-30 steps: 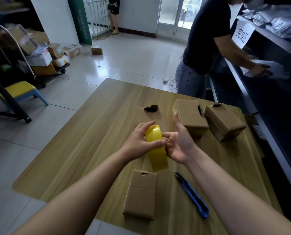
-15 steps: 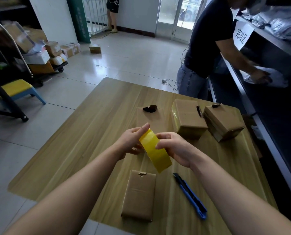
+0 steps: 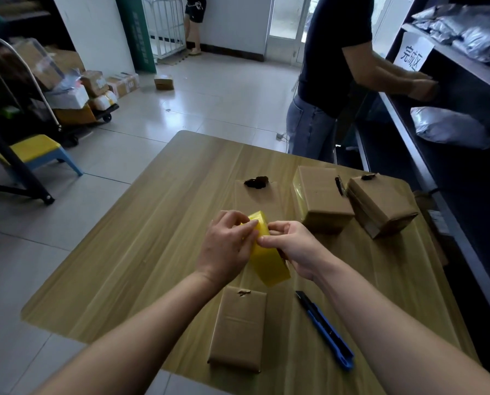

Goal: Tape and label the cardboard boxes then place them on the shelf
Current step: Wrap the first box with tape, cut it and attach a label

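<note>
Head view: left hand point(image 3: 226, 246), right hand point(image 3: 291, 248) pinch tape roll point(image 3: 266, 262).

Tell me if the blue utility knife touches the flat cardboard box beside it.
Apart. The head view shows bare table between the blue utility knife and the flat cardboard box.

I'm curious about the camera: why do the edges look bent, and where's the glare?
Head view: a wide-angle lens bows the shelf and table edges; daylight from the door glares on the floor tiles; the shelf side is dim; both hands and the tape roll look sharp.
</note>
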Motion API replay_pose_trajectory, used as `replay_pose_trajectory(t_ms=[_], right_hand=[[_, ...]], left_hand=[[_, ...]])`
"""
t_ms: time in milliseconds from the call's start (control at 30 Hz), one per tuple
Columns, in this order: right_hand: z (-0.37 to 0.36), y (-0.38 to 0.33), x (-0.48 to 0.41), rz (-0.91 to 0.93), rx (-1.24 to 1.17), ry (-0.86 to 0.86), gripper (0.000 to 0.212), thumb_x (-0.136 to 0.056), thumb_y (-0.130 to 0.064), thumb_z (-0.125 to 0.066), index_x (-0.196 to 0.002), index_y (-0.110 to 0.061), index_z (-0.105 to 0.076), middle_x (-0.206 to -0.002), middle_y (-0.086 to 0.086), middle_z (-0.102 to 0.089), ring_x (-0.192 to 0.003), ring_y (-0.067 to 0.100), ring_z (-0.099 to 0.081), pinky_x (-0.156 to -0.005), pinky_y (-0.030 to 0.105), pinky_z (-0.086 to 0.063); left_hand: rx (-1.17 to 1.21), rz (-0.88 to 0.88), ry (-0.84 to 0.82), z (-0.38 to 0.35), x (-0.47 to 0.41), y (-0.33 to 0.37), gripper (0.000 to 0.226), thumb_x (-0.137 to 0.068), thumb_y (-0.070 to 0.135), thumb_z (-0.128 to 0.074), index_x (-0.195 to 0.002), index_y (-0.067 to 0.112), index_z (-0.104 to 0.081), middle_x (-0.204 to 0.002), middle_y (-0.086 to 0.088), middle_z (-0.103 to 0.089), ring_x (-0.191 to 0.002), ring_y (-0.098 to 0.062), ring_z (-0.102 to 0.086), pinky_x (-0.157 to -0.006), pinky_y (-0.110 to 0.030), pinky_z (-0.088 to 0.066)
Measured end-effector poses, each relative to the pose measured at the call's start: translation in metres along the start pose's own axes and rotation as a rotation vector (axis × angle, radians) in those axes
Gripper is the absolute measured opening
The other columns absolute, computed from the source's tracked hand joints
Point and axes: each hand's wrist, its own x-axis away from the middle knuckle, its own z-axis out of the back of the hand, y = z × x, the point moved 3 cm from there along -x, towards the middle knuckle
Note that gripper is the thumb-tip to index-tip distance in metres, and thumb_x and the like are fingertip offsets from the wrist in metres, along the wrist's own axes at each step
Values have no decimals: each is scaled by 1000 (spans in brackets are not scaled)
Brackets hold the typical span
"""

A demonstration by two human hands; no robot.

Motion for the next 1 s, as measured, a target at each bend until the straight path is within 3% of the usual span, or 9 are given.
replay_pose_trajectory(t_ms=[233, 433, 533, 600, 700, 767, 867, 933, 1000], right_hand=[[-5, 4, 1, 12, -9, 25, 72, -77, -20, -81, -139, -5, -48, -123, 10, -67, -115, 30, -62, -104, 55, -44], [-7, -1, 9, 20, 15, 62, 72, -83, -16, -76, -144, -6, -41, -135, 11, -58, -120, 28, -56, -106, 50, -42], [-7, -2, 10, 13, 49, 75, 75, -81, -20, -78, -145, -6, -41, -135, 10, -58, -120, 29, -56, -106, 53, -42], [-7, -1, 9, 1, 70, 74, 74, -81, -22, -78, -144, -6, -43, -132, 9, -60, -118, 29, -57, -105, 53, -43], [-7, -1, 10, -14, 91, 81, 68, -83, -23, -77, -141, -7, -46, -129, 9, -61, -115, 28, -57, -103, 49, -45], [-6, -1, 9, -19, 122, 90, 63, -83, -26, -76, -138, -9, -50, -126, 8, -60, -113, 28, -57, -100, 49, -46], [-5, -4, 10, -31, 149, 146, 51, -84, -25, -73, -131, -13, -56, -124, 9, -59, -111, 29, -56, -96, 46, -48], [-3, -6, 9, -39, 160, 172, 30, -85, -23, -69, -114, -15, -65, -118, 9, -61, -108, 29, -56, -95, 45, -48], [0, -8, 11, -53, 184, 187, 7, -87, -23, -64, -92, -18, -66, -110, 7, -59, -105, 28, -54, -89, 41, -45]], left_hand=[[137, 161, 4, 2, -1, 2, 14, -82, 24, -69, -85, 12, -76, -82, -4, -62, -76, -20, -58, -66, -28, -46], [195, 327, -38, 4, -4, 4, 13, -83, 19, -73, -94, 12, -77, -86, 2, -64, -74, -11, -56, -68, -21, -45], [153, 284, -58, 8, -8, 3, 13, -86, 18, -70, -94, 11, -78, -88, -4, -67, -79, -18, -60, -71, -28, -49], [40, 161, -99, 10, -11, 6, 19, -88, 20, -63, -85, 9, -78, -81, -7, -66, -75, -24, -60, -64, -29, -47], [-165, -25, -129, 11, -11, 10, 31, -85, 29, -48, -74, 8, -69, -71, -7, -60, -65, -27, -59, -51, -31, -45], [-200, 4, -160, 9, -11, 11, 21, -89, 24, -52, -81, 9, -65, -79, -7, -59, -73, -26, -57, -55, -32, -40], [-64, 296, -199, 3, -15, 7, 16, -93, 22, -53, -93, 10, -63, -90, -3, -59, -82, -20, -54, -65, -28, -33], [110, 511, -249, 0, -17, 3, 16, -93, 22, -53, -96, 11, -64, -94, -5, -65, -86, -22, -58, -67, -29, -40], [169, 488, -308, 0, -19, 5, 14, -94, 21, -54, -103, 15, -62, -95, -3, -63, -86, -20, -58, -69, -30, -44]])
